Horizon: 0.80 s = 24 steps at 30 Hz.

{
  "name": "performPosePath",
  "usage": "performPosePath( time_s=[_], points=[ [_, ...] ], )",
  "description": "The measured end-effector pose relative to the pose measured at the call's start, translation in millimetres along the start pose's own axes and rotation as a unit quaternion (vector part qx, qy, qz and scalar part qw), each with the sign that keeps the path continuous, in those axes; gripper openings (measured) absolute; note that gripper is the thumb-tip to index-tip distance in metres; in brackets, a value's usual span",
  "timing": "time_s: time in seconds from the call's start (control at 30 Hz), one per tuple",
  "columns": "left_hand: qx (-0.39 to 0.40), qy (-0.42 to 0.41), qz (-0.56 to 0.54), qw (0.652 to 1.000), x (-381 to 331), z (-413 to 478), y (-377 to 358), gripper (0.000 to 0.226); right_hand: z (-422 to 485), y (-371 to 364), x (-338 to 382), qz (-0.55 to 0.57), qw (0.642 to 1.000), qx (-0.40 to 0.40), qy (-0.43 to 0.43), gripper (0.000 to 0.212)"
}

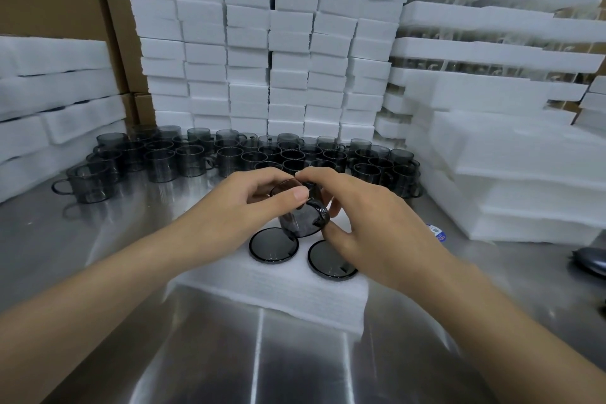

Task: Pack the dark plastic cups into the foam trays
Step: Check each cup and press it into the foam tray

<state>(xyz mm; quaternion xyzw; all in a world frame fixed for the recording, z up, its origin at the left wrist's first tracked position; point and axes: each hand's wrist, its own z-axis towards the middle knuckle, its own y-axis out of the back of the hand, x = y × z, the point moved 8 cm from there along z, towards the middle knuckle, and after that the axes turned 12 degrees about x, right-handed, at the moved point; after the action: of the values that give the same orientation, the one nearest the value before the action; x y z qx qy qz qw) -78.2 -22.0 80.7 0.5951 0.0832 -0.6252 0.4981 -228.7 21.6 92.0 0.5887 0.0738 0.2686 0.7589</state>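
Hands meet over the foam tray [272, 289]: your left hand [242, 203] and right hand [367, 220] both grip one tilted dark cup [301, 223] just above it. Its near pockets hold two packed cups [273, 246]; loose cups [229, 157] crowd the table [98, 239] beyond it.

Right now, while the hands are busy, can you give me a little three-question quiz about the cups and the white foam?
1. True or false: the left hand and right hand together hold one dark cup.
2. How many seated cups can you see in the foam tray? A one, B two, C five.
3. Fill in: the loose cups stand on a shiny ___ table.
Key: 1 true; 2 B; 3 metal.
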Motion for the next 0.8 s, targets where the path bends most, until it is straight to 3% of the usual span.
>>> performPosePath(
  time_s=[0.8],
  points=[
    [-0.006,0.001,0.015,1.000,0.8,0.3,-0.4,0.036,1.1,-0.6,1.7,0.011,1.000,0.009,0.000,0.067]
  ],
)
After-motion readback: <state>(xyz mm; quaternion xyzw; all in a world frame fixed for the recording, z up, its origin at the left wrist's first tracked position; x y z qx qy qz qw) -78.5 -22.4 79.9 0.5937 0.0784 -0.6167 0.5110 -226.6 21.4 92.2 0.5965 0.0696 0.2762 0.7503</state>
